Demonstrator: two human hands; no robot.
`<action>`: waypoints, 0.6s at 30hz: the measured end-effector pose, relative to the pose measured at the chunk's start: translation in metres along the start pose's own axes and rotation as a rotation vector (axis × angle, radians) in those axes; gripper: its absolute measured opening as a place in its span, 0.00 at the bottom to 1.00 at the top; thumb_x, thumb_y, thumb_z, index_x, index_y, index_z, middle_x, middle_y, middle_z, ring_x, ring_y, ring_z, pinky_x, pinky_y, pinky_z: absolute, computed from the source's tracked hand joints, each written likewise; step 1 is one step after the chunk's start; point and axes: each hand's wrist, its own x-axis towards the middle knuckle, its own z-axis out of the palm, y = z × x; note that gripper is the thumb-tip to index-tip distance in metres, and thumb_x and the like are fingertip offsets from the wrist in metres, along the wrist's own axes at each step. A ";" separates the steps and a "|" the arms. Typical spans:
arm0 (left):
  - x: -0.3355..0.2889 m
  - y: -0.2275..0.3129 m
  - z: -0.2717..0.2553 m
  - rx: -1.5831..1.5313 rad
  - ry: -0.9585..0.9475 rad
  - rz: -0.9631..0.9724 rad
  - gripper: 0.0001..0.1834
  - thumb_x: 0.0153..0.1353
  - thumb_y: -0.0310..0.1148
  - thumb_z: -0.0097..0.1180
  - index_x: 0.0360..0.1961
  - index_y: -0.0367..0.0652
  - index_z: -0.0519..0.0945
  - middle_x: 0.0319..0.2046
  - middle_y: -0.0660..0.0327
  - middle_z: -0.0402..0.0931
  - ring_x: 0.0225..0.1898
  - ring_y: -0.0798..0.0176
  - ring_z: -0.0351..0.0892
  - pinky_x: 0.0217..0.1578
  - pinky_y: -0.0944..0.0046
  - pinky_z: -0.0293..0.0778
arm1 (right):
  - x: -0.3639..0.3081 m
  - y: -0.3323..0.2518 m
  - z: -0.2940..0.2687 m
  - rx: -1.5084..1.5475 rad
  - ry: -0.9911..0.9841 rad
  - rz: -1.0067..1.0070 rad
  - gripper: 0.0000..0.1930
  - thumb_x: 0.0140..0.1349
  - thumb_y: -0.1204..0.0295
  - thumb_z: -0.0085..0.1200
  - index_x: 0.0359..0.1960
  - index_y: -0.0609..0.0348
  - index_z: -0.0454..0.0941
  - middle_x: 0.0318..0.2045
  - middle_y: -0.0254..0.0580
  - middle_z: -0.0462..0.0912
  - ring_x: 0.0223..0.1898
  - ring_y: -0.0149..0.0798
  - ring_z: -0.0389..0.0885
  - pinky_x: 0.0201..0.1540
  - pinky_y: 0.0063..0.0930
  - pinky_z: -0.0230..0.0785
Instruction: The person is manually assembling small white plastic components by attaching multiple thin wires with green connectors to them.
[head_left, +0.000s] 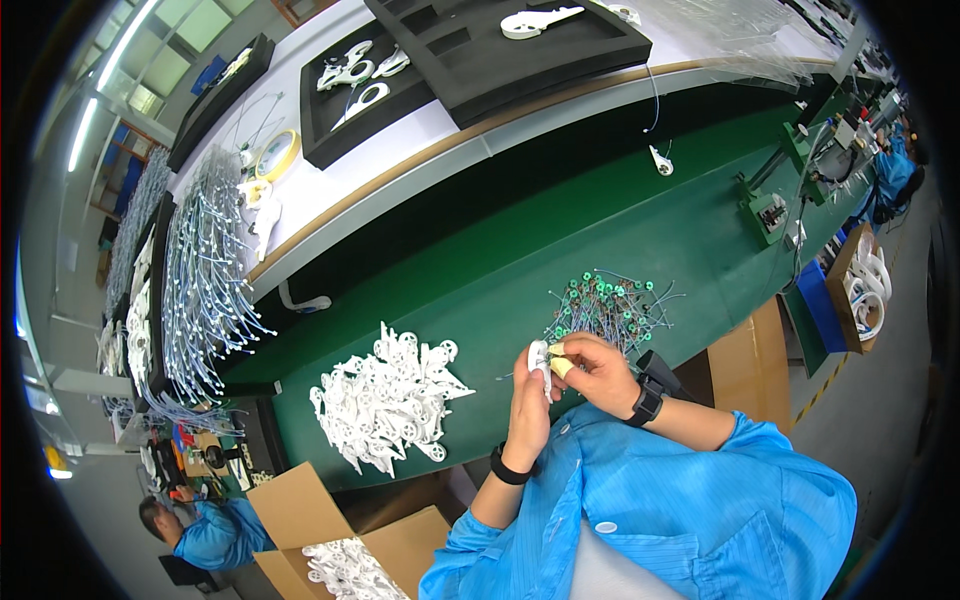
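Note:
Upright in my left hand (528, 418) is a small white plastic part (540, 358), gripped between the thumb and fingers. My right hand (598, 376) meets it from the right, with yellow covers on its fingertips. Those fingers are pinched together against the part; whatever is between them is too small to make out. Just beyond my hands lies a heap of thin cables with green round ends (610, 308). To the left, a large pile of white plastic parts (385, 400) covers some of the green worktop (480, 290).
A raised shelf (420, 150) carries black foam trays (540, 70), a tape roll (278, 155) and bundles of cables (205, 270). An open cardboard box (300, 505) of white parts stands at lower left. Green machines (765, 210) are at right. A co-worker (215, 530) sits at far left.

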 end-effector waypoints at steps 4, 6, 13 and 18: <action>-0.002 0.008 0.017 0.338 0.054 0.088 0.25 0.72 0.39 0.32 0.65 0.36 0.56 0.42 0.60 0.71 0.32 0.72 0.68 0.33 0.72 0.68 | 0.004 -0.021 0.010 -0.193 0.080 -0.174 0.08 0.59 0.79 0.55 0.40 0.66 0.76 0.39 0.42 0.76 0.25 0.27 0.75 0.27 0.19 0.69; -0.002 0.008 0.019 0.373 0.050 0.110 0.26 0.73 0.42 0.30 0.65 0.36 0.56 0.42 0.60 0.71 0.32 0.73 0.69 0.33 0.73 0.69 | 0.004 -0.023 0.011 -0.059 0.106 -0.031 0.07 0.60 0.79 0.54 0.40 0.66 0.77 0.39 0.43 0.77 0.25 0.27 0.77 0.28 0.18 0.70; -0.006 0.021 0.027 0.325 0.077 0.070 0.27 0.73 0.48 0.30 0.60 0.35 0.62 0.23 0.63 0.71 0.18 0.75 0.68 0.17 0.76 0.65 | 0.005 -0.022 0.005 -0.296 0.079 -0.281 0.09 0.59 0.79 0.55 0.41 0.65 0.77 0.37 0.44 0.77 0.31 0.34 0.78 0.33 0.26 0.72; -0.009 0.024 0.029 0.400 0.112 0.085 0.26 0.72 0.48 0.30 0.57 0.36 0.65 0.18 0.66 0.69 0.14 0.76 0.64 0.12 0.76 0.61 | 0.008 -0.029 0.004 -0.478 0.051 -0.348 0.11 0.52 0.84 0.53 0.39 0.64 0.77 0.35 0.46 0.76 0.35 0.46 0.77 0.37 0.33 0.71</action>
